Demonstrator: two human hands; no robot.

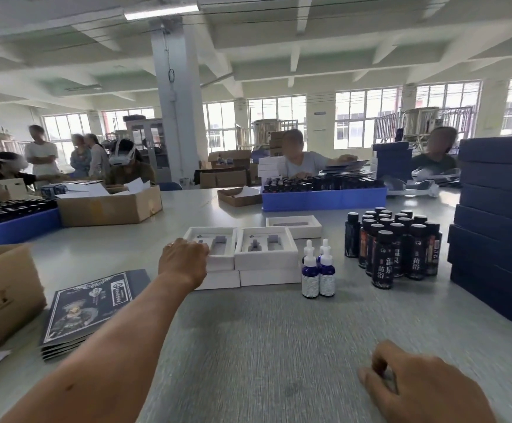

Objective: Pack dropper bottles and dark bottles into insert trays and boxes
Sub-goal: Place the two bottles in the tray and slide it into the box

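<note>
My left hand (184, 260) reaches forward and grips the near corner of a white insert tray (218, 239) that lies on top of another white tray. A second stacked insert tray (265, 250) sits just right of it, and a third (294, 226) lies behind. Several blue dropper bottles (319, 271) with white caps stand right of the trays. A cluster of dark bottles (392, 247) with black caps stands further right. My right hand (413, 383) hovers low over the grey table near me, fingers loosely curled, holding nothing.
A tall stack of dark blue boxes (496, 227) fills the right edge. Printed dark sleeves (91, 306) and a cardboard box (1, 291) lie at the left. Blue crates of dark bottles (322, 198) and people sit across the table.
</note>
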